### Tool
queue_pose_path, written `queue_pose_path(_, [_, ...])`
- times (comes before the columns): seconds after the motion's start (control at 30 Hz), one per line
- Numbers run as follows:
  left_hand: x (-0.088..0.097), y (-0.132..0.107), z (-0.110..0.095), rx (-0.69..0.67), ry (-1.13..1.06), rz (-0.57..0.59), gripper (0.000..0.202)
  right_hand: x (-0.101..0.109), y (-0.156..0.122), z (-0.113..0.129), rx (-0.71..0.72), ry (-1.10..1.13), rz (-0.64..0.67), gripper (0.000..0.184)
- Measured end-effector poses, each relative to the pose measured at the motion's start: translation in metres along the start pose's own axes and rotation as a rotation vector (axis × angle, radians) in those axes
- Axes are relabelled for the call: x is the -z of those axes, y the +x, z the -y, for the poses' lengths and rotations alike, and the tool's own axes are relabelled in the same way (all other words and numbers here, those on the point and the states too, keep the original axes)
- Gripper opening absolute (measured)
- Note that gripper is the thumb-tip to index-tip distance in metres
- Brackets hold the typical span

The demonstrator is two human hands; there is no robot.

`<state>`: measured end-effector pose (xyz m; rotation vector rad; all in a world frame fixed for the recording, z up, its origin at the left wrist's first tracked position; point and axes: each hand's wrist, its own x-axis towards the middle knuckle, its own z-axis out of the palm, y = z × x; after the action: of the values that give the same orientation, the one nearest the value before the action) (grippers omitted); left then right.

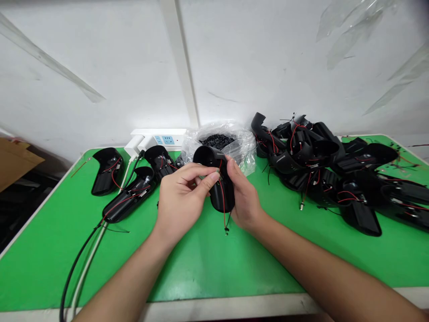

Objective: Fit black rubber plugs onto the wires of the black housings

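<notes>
In the middle, a black plastic shell (221, 197) with a curved, open top end is held above the table. My right hand (244, 192) is closed round its right side. My left hand (182, 197) reaches over from the left, thumb and forefinger pinched together inside the shell. What lies between those fingertips is too small to make out. A red wire (224, 203) runs past the pinch and hangs below the shell, together with a black wire ending in a small connector (227, 230).
Behind the shell stands a clear plastic bag (246, 150) of small black parts (217, 141). Similar wired shells (107, 172) lie on the left, near a white power strip (169, 138) and cables (78, 255). A large heap of shells (301, 154) covers the right of the green table (214, 273).
</notes>
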<state>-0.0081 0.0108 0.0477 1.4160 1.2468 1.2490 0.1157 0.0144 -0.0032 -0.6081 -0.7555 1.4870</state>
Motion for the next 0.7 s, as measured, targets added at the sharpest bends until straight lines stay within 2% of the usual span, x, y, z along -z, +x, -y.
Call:
queue_pose_path(0.53, [0.0017, 0.0035, 0.0054, 0.115, -0.088, 0.013, 0.021, -0.0042, -0.0031, 0.0020, -0.020, 0.010, 0.042, 0.038])
queue_pose_path(0.7, [0.0005, 0.0041, 0.0061, 0.095, -0.060, 0.012, 0.020, -0.0035, -0.0017, 0.0007, -0.025, 0.024, 0.025, 0.038])
